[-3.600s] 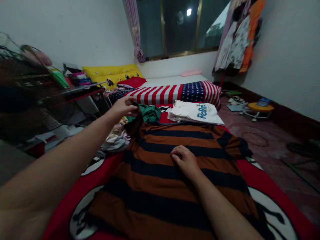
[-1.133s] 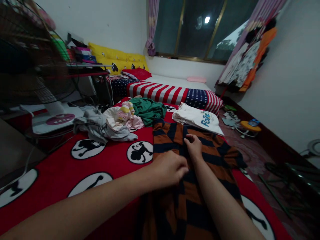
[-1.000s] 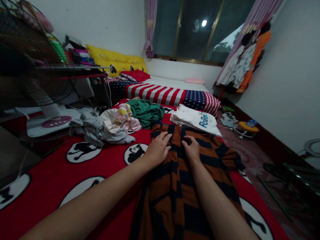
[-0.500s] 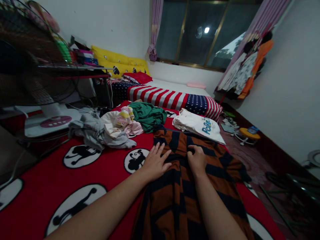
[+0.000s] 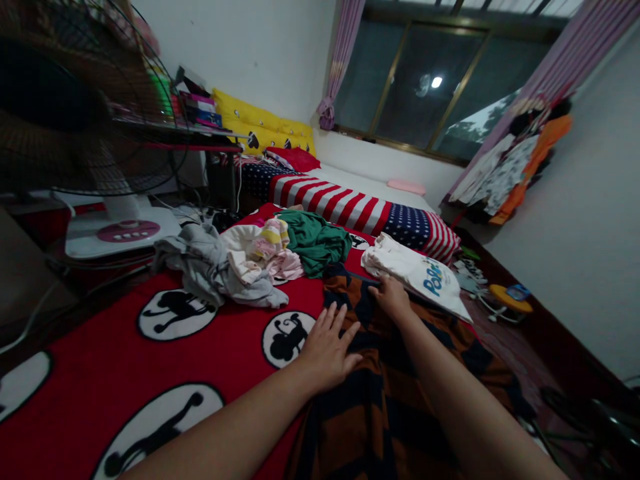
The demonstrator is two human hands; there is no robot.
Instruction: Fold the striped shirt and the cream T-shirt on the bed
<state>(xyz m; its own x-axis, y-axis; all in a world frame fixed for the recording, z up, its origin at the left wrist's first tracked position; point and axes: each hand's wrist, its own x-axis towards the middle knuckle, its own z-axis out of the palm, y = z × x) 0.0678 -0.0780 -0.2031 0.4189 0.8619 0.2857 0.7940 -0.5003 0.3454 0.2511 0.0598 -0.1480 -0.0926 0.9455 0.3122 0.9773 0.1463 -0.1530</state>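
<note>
A brown and navy striped shirt (image 5: pixel 370 400) lies spread on the red blanket in front of me, its collar end away from me and some creases down its middle. My left hand (image 5: pixel 325 350) rests flat on its left side, open with fingers spread. Near the collar, my right hand (image 5: pixel 393 299) has its fingers curled in against the cloth, seemingly pinching it; the fingertips are partly hidden. Just beyond that hand lies a folded white T-shirt (image 5: pixel 415 273) with blue lettering.
Left of the shirt is a heap of clothes: a grey garment (image 5: pixel 195 257), white and pink pieces and a green garment (image 5: pixel 317 243). The red blanket (image 5: pixel 225 353) has monkey prints. A fan (image 5: pixel 120 220) stands at left, a second bed (image 5: pixel 350 170) beyond, and a small stool (image 5: pixel 510 299) at right.
My right hand has moved up the striped shirt, from its middle to near the collar. My left hand stays flat on the shirt. The view has tilted and shifted slightly.
</note>
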